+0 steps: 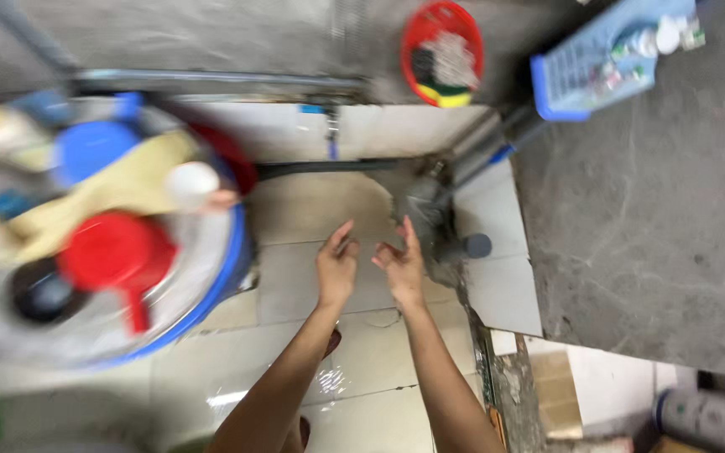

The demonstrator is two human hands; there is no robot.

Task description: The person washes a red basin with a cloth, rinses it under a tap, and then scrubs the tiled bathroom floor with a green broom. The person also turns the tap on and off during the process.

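Head view: wet tiled floor [362,394]; left hand [336,267] and right hand [399,264] spread, empty, right of blurred blue basin [232,260].

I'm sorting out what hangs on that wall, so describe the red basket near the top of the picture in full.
The red basket is round, of plastic by its look, with a slotted, open-work wall and a plain rim. It sits high against the grey wall, above the tap. Inside lie a yellow-and-green sponge and some pale, blurred stuff that cannot be told. Neither hand touches it; the left hand and right hand are open, far below.
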